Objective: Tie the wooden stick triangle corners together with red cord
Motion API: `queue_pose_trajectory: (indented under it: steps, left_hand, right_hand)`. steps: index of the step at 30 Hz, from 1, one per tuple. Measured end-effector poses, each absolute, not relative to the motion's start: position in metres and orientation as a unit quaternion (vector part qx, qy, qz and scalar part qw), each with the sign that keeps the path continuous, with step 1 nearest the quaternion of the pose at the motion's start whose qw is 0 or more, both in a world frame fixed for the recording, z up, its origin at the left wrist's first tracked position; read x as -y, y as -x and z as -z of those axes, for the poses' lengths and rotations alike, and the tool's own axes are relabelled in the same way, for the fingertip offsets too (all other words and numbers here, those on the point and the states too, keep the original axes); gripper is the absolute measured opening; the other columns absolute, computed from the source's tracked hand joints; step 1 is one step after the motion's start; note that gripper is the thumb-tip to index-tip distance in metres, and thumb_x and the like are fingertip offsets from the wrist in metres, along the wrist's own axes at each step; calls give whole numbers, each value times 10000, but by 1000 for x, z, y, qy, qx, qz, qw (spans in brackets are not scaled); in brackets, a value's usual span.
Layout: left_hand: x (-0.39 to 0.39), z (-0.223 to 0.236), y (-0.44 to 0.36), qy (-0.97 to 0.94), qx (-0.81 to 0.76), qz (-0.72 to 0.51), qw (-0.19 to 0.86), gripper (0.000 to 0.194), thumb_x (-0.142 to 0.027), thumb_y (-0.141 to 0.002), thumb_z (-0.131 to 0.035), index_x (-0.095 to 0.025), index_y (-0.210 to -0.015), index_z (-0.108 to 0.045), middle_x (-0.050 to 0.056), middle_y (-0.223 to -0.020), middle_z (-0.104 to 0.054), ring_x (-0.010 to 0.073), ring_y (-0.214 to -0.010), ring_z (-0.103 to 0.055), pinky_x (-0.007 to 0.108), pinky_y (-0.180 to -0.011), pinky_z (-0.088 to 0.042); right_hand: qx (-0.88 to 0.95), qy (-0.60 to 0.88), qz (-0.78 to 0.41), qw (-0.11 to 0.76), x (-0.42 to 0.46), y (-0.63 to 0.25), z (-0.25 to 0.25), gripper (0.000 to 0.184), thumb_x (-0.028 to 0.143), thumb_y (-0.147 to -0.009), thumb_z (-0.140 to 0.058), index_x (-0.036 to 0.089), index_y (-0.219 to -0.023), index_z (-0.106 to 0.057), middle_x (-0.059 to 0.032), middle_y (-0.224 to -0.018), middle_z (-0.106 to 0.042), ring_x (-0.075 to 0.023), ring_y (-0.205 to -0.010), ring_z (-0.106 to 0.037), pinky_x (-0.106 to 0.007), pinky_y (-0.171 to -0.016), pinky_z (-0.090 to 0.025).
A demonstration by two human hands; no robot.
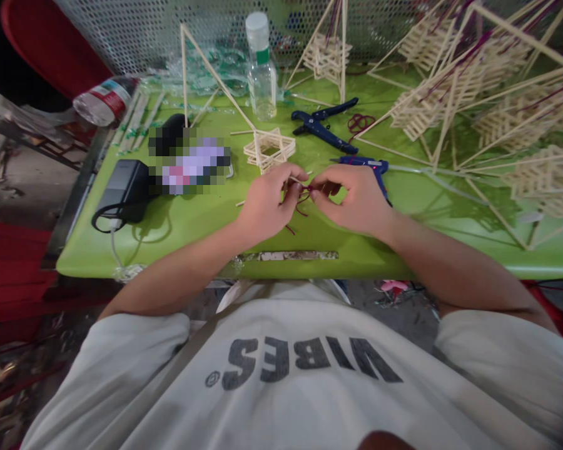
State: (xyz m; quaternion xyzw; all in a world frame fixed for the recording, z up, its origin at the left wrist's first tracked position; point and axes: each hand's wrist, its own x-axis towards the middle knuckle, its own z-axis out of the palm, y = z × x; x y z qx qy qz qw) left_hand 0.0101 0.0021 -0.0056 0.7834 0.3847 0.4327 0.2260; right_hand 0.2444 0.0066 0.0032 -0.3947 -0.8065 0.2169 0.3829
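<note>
My left hand (268, 201) and my right hand (356, 199) meet over the green table (192, 222), fingertips pinched together. Between them runs a thin dark red thread (302, 200), whose loose ends hang down onto the table. My left fingers also hold a short pale wooden stick (294, 180). Just beyond my left hand lies a star made of stacked wooden sticks (268, 149). A blue glue gun (370, 167) lies right behind my right hand.
Blue cutters (323, 125) and a clear bottle (261, 72) stand further back. A black power adapter (124, 187) sits at the left, a plastic water bottle (104, 100) beyond it. Large stick frames with star stacks (473, 100) fill the right side.
</note>
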Motion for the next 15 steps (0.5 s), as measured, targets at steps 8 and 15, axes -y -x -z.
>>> queue_pose_trajectory:
  steps: [8,15]
  left_hand:
    - [-2,7,-12,-761,-373,-467,250,179,-89,-1056,-633,-203,-1112,-760,22,-998,-816,136,-827,-746,272,-774,-584]
    - [-6,11,-11,-748,-370,-485,263,162,-95,-1074,-665,-213,-1119,-767,25,-1034,-824,133,-834,-755,275,-762,-591]
  right_hand:
    - [732,402,-377,400,-9,-242,4,257,270,-880,-934,245,-1101,-805,-39,-976,-852,-226,-838,-784,-389,-785,-649]
    - [646,396,-526,387,-19,-242,7,472,394,-837,-1039,262,-1192,-757,-37,-924,-843,-282,-910,-845,-438,-834,-676]
